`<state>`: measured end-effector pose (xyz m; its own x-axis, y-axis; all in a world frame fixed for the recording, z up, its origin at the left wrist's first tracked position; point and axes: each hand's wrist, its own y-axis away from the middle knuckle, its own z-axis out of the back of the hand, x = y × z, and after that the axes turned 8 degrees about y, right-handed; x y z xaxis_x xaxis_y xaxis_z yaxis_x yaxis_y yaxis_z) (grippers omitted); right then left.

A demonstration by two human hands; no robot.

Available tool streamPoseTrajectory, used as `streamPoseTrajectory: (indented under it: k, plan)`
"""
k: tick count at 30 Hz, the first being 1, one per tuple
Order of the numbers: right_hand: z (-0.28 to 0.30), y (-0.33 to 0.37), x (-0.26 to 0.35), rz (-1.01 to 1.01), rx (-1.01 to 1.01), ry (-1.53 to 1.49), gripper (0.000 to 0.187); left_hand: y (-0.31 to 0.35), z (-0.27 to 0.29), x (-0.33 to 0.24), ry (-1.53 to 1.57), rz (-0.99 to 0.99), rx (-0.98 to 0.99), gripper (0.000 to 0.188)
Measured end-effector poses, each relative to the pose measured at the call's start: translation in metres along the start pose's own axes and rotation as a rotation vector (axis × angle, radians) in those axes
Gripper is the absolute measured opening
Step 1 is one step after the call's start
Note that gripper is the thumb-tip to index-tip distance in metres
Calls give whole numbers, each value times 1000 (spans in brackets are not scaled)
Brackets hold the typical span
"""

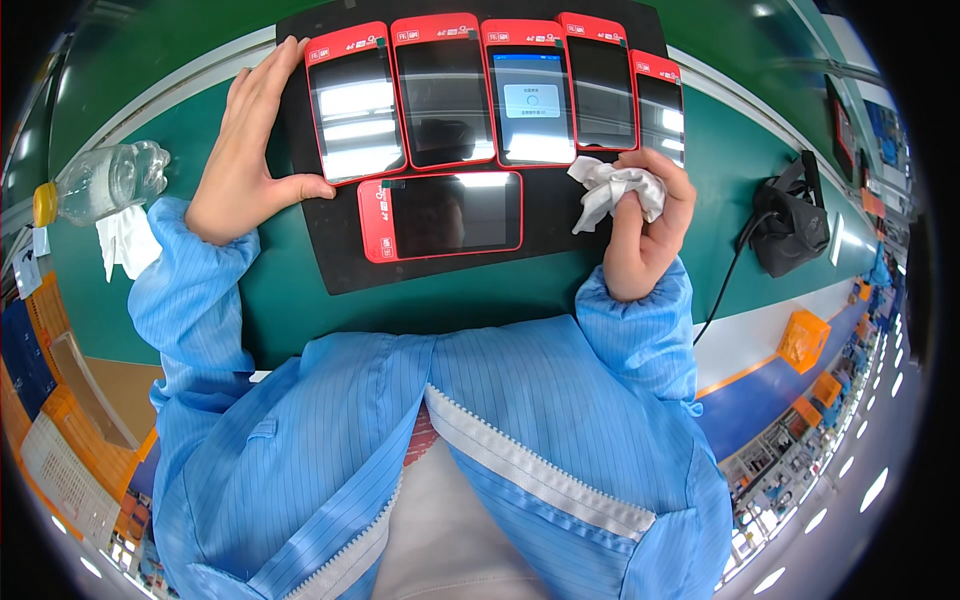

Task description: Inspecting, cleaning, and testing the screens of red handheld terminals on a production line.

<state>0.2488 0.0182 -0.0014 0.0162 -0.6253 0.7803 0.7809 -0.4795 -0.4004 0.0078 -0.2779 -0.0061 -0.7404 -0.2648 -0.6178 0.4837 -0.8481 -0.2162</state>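
White cloth is crumpled in my right hand, fingers pressed together around it, at the right edge of the black mat on the counter. My left hand, spread flat, touches the leftmost red device.

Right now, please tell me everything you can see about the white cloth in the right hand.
The white cloth is small, thin and crumpled into loose folds, looking like soft wiping fabric. The right hand pinches it between thumb and fingers, with most of it sticking out to the left. It hangs over the black mat, just below the row of red-framed devices. Whether it touches the mat is unclear.
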Motion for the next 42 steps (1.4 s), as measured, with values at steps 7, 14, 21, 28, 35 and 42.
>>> streamPoseTrajectory:
  k: [7, 14, 21, 28, 35, 42]
  plan:
    - [3, -4, 4, 66, 155, 117, 50, -1, 2, 1, -35, -37, 6, 132]
    - [-13, -11, 15, 248, 89, 422, 73, -29, 11, -23, 115, -107, -122, 125]
    - [-24, -18, 11, 277, 94, 516, 81, -108, -6, -74, -47, -11, 251, 98]
    - [-27, -16, 5, 259, 44, 547, 80, -130, -30, -67, -59, -47, 295, 72]
    - [-25, -15, 7, 250, 32, 589, 78, -133, -49, -35, 157, -68, 210, 61]
    - [-22, -15, 6, 243, 37, 547, 71, -134, -24, -54, 221, -172, 174, 53]
